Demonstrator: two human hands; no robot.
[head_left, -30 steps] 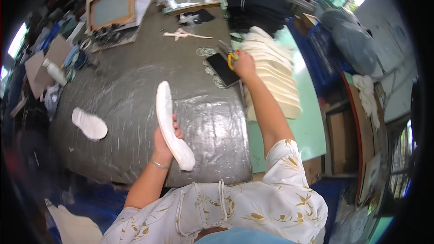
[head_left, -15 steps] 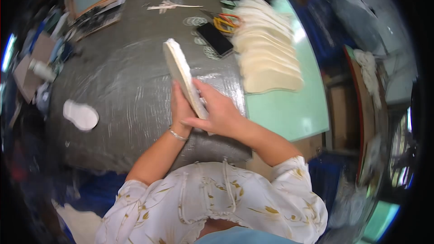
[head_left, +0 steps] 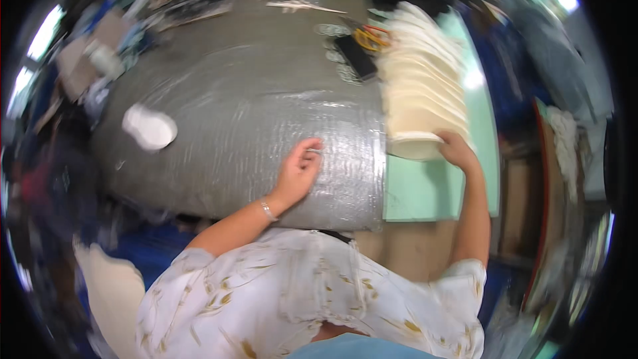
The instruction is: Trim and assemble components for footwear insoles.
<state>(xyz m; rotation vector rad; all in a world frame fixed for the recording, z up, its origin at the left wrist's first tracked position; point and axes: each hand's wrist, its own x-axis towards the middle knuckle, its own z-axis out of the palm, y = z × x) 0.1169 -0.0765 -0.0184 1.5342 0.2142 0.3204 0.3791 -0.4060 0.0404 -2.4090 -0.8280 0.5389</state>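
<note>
1 stack of cream insoles (head_left: pixel 425 73) is laid overlapped on the green board (head_left: pixel 419 193); individual pieces cannot be counted. Nearest insole (head_left: pixel 413 149): long axis set left-right, right end gripped by right hand (head_left: pixel 458 151). Left hand (head_left: pixel 297 171) is released, loosely curled over grey table (head_left: pixel 232 86). 1 white insole (head_left: pixel 153 129) is placed at left, broad end pointed near-right. 1 phone (head_left: pixel 355 57) is noted.

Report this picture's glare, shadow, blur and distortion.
Head view throughout: glare whitens the dark tabletop beside the left hand; a soft shadow darkens the green board near the right hand; the white piece at left is blurred; edges bow toward the black rim.
</note>
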